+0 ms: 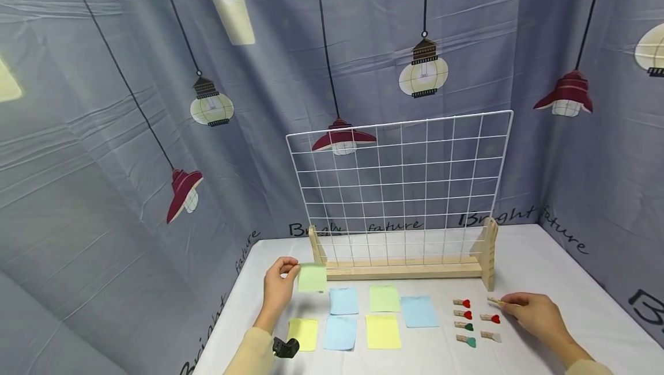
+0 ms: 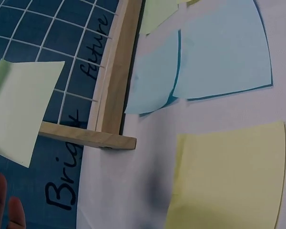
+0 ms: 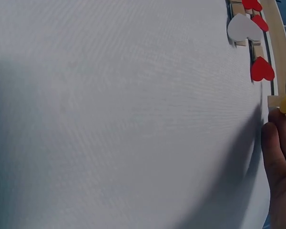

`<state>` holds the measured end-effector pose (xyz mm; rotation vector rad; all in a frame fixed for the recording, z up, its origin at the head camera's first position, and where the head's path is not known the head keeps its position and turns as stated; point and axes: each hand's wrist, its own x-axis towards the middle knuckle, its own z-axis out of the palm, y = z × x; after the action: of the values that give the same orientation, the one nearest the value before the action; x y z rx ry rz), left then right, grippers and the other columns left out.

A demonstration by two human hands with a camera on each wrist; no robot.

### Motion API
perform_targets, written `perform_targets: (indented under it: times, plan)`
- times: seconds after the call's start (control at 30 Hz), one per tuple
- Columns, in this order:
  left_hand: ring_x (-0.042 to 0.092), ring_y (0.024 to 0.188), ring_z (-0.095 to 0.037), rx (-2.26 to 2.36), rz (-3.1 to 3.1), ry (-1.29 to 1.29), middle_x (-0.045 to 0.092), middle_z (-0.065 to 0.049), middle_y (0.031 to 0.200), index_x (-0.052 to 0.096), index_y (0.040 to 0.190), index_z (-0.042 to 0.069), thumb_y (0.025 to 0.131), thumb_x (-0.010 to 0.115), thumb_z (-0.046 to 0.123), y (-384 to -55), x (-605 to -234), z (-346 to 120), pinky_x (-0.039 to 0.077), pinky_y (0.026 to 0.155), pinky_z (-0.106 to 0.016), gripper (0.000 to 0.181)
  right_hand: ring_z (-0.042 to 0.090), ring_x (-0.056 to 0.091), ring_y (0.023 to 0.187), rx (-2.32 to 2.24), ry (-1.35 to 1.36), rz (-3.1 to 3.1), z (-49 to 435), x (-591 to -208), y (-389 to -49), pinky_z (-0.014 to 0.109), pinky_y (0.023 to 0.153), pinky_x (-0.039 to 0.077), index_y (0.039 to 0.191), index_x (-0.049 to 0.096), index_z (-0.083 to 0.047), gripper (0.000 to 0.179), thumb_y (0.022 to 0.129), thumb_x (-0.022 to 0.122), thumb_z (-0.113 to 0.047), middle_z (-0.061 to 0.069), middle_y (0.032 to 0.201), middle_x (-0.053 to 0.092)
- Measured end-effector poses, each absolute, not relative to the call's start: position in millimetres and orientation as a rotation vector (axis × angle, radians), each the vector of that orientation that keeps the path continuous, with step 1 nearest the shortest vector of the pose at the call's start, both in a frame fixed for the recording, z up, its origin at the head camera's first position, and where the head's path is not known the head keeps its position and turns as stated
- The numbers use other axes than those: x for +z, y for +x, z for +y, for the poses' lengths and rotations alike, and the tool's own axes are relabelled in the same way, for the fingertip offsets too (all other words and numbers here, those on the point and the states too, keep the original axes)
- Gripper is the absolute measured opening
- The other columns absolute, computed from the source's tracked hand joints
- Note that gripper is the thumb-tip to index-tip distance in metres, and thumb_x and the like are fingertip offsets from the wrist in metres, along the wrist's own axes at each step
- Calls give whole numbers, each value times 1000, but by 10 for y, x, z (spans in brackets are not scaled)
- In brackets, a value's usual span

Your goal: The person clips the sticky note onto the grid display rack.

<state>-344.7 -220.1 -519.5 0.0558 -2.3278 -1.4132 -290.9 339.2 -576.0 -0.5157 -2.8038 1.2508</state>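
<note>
My left hand [image 1: 279, 286] pinches a green sticky note [image 1: 312, 277] by its upper left edge, raised in front of the rack's left foot. In the left wrist view that note [image 2: 24, 109] hangs before the white wire grid, with two fingertips [image 2: 15, 212] below it. On the right, my right hand [image 1: 536, 314] pinches a small wooden clothespin [image 1: 495, 300] with a yellow decoration, which shows between the fingers in the right wrist view [image 3: 285, 102]. Closest to that hand lie a red heart clothespin [image 1: 490, 318] and a white heart clothespin [image 1: 490, 336].
A white wire grid rack [image 1: 402, 190] with a wooden base [image 1: 404, 271] stands at the back. Blue notes [image 1: 340, 332], yellow notes [image 1: 383, 332] and another green note [image 1: 384, 298] lie before it. Several heart clothespins [image 1: 465, 340] form a column to their right. A patterned curtain [image 1: 155, 190] surrounds the white table.
</note>
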Motion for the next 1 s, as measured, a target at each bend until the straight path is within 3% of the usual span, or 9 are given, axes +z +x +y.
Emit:
perform_targets:
  times: [0.2, 0.4, 0.63, 1.0]
  plan:
    - [66, 96, -17, -1403, -2299, 30, 77, 2, 94, 72, 104, 14, 96, 74, 17, -3466, -5102, -2153, 45, 83, -35, 9, 30, 63, 91, 1254, -468, -2790, 3395, -5663, -2899, 31, 64, 52, 109, 72, 7, 26, 92, 71, -12, 27, 107, 71]
    - [67, 97, -18, -1412, -2279, -23, 78, 1, 95, 72, 104, 16, 96, 74, 16, -3471, -5026, -2103, 45, 81, -34, 8, 34, 64, 94, 1180, -370, -2786, 3391, -5573, -2916, 41, 72, 53, 109, 72, 5, 24, 93, 69, -12, 27, 109, 71]
    - [68, 97, -19, -1430, -2275, -42, 78, 1, 95, 71, 104, 19, 96, 74, 15, -3467, -4971, -2076, 45, 82, -34, 10, 32, 68, 91, 1100, -240, -2758, 3351, -5438, -2911, 34, 67, 51, 108, 73, 3, 24, 94, 69, -15, 22, 106, 74]
    - [69, 97, -20, -1430, -2249, -62, 79, 0, 96, 71, 107, 17, 97, 72, 15, -3474, -4897, -2050, 46, 82, -36, 11, 42, 70, 96, 1097, -186, -2757, 3276, -5239, -2973, 43, 69, 57, 113, 71, 5, 27, 95, 68, -14, 32, 117, 69]
